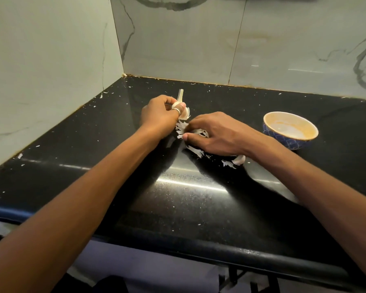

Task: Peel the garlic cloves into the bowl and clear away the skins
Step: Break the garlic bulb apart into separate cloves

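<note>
Dark surface, left hand at its middle with fingers grasping a garlic bulb, right hand just beside, fingers curled round loose skins, bowl further right

Two hands are in view, the left hand and the right hand, with one ring on the left. There is one bulb with one stalk, and what looks like one loose clove. One bowl stands on one counter. The skins form about three clusters, their shreds too tangled to count, besides many tiny flecks.
</note>
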{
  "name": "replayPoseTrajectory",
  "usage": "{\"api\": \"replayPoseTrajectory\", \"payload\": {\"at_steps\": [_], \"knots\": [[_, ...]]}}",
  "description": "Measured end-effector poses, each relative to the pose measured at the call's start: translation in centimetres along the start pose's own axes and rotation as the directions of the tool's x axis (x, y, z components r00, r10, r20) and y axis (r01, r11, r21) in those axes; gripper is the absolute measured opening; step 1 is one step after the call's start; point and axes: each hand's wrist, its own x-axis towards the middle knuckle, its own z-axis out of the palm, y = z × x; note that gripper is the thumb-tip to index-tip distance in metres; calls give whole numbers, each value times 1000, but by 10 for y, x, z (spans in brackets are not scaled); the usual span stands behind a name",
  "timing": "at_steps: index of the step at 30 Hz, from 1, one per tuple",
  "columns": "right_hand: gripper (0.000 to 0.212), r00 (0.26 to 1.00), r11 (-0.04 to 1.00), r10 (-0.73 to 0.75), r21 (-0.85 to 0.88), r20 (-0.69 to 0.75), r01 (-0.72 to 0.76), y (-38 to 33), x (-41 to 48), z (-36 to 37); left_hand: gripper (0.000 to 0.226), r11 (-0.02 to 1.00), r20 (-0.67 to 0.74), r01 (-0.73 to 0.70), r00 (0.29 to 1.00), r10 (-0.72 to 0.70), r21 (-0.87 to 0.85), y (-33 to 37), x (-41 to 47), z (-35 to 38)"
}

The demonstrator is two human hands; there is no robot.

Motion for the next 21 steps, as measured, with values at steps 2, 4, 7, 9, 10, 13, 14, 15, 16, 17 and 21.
{"api": "replayPoseTrajectory", "payload": {"at_steps": [2,4,7,9,10,13,14,15,16,17,21], "knots": [[38,999,1000,-15,11,-32,16,3,-11,-2,23,996,38,-47,998,45,73,2,-5,3],[30,997,1000,-15,26,-74,17,6,-16,-3,25,985,84,-99,993,88,141,4,-10,6],[22,987,999,5,51,-163,4,9,-15,-3,27,966,127,-169,981,145,197,7,-15,8],[25,974,996,23,86,-225,-3,8,-13,-2,30,964,132,-182,979,158,195,8,-16,8],[27,968,994,35,111,-250,-7,8,-12,-1,32,964,127,-181,979,158,195,8,-16,8],[30,952,982,73,186,-296,-18,5,-11,2,39,955,126,-194,978,169,226,10,-17,9],[26,950,979,82,202,-301,-21,5,-11,3,40,951,128,-201,976,175,235,11,-17,9],[22,948,977,89,213,-305,-23,6,-11,3,41,950,129,-206,975,179,236,11,-17,9],[18,947,975,93,222,-309,-24,8,-11,3,42,949,129,-212,974,186,235,10,-17,10],[15,945,973,98,231,-312,-25,9,-11,2,43,947,129,-223,972,198,233,9,-16,10],[13,943,972,104,233,-317,-29,15,-13,-8,53,928,134,-264,963,236,262,6,-15,13]]}}
